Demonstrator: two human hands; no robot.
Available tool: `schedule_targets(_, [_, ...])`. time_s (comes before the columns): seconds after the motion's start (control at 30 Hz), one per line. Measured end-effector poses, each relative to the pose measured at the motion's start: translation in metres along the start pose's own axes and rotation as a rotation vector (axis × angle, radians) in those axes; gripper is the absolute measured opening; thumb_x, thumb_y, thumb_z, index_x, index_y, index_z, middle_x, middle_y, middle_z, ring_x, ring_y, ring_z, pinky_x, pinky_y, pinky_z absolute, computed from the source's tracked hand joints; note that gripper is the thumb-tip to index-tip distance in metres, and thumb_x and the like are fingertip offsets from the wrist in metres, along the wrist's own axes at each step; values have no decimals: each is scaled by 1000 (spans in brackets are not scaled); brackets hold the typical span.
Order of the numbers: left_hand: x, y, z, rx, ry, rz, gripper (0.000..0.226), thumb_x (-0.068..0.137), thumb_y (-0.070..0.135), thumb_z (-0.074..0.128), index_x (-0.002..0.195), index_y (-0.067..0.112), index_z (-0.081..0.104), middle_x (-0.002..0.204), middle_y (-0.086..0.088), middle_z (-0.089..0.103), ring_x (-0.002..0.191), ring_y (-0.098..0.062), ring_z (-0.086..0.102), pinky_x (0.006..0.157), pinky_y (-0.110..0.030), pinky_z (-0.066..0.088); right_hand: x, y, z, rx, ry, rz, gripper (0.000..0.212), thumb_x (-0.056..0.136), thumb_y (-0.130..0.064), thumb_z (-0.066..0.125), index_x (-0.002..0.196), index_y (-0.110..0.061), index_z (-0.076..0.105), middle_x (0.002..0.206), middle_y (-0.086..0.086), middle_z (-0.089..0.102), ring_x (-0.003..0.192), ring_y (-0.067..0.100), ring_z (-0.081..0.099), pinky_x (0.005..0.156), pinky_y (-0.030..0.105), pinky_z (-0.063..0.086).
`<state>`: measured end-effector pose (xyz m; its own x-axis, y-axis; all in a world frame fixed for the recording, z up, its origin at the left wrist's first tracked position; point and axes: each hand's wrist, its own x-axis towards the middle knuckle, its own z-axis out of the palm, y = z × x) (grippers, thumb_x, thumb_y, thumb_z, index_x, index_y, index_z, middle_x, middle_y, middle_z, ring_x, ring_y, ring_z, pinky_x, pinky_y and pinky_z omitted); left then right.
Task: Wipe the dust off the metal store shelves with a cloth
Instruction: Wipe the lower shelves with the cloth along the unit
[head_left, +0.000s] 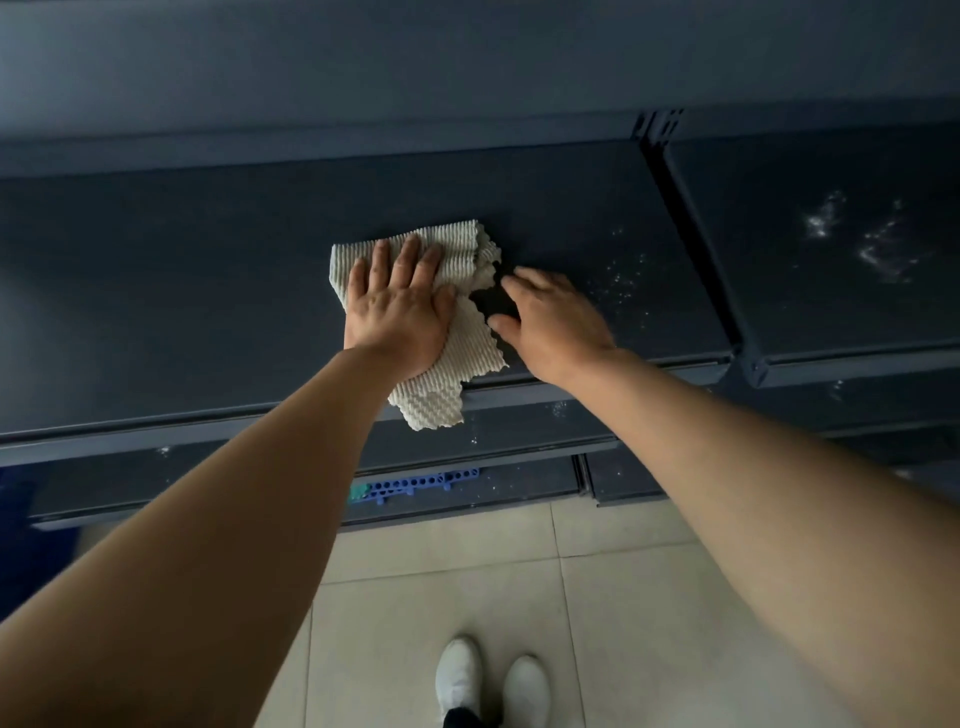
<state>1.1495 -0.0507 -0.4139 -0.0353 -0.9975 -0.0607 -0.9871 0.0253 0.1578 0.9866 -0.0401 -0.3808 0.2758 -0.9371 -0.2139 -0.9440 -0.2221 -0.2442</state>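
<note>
A pale, ribbed cloth (462, 358) lies on the dark metal shelf (182, 291), one corner hanging over the front edge. My left hand (400, 306) presses flat on the cloth with straight, spread fingers. My right hand (553, 322) rests on the bare shelf just right of the cloth, fingers relaxed and reaching toward the cloth's edge. White dust specks (623, 275) lie on the shelf to the right of my right hand.
A second shelf panel (831, 291) at the right carries white dust smears (878, 249). Lower shelves (519, 431) stick out below. A blue perforated plastic piece (415, 486) lies on the lowest one. Beige floor tiles (441, 571) and my white shoes (491, 680) are beneath.
</note>
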Motion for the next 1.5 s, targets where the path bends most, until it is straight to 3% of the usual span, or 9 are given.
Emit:
schedule_targets(0.3, [6, 0, 0, 17, -13, 5, 56, 95, 50, 14, 147, 30, 8, 158, 2, 3, 145, -24, -5, 118, -44, -5, -2, -2, -2, 49, 16, 17, 52, 99, -35, 44, 144, -11, 34, 153, 3, 29, 140, 24, 24, 110, 35, 26])
schedule_targets(0.6, [-6, 11, -1, 20, -31, -45, 58, 94, 53, 14, 147, 31, 6, 158, 2, 1, 145, -25, -7, 117, -45, -6, -15, 21, -10, -55, 144, 31, 45, 99, -28, 43, 139, -7, 39, 147, 9, 37, 139, 27, 25, 113, 38, 21])
schedule_targets(0.87, [-19, 47, 5, 52, -31, -159, 61, 93, 54, 11, 147, 30, 1, 158, 0, -3, 144, -27, -9, 117, -46, -6, -27, 83, -22, -51, 139, 119, 48, 99, -29, 41, 141, -7, 35, 140, 15, 40, 127, 32, 35, 104, 40, 33])
schedule_targets(1.3, [-4, 175, 25, 36, -44, -165, 61, 92, 52, 8, 147, 28, -4, 158, -1, -8, 144, -29, -13, 116, -47, -8, -48, 166, -42, -23, -18, -10, 54, 102, -30, 37, 148, -9, 20, 151, 11, 32, 136, 29, 31, 107, 38, 30])
schedule_targets(1.4, [-1, 176, 25, 35, -40, -159, 61, 92, 53, 9, 147, 29, -3, 158, -1, -7, 144, -28, -12, 117, -47, -8, -49, 170, -40, -56, -26, -62, 55, 101, -31, 38, 148, -8, 21, 153, 10, 28, 139, 28, 27, 112, 37, 23])
schedule_targets(1.5, [-2, 174, 25, 38, -47, -153, 61, 93, 53, 8, 147, 29, -3, 158, 0, -7, 144, -28, -12, 117, -46, -8, -45, 169, -40, -108, 16, -84, 53, 100, -32, 41, 145, -8, 28, 146, 11, 38, 136, 30, 31, 116, 39, 16])
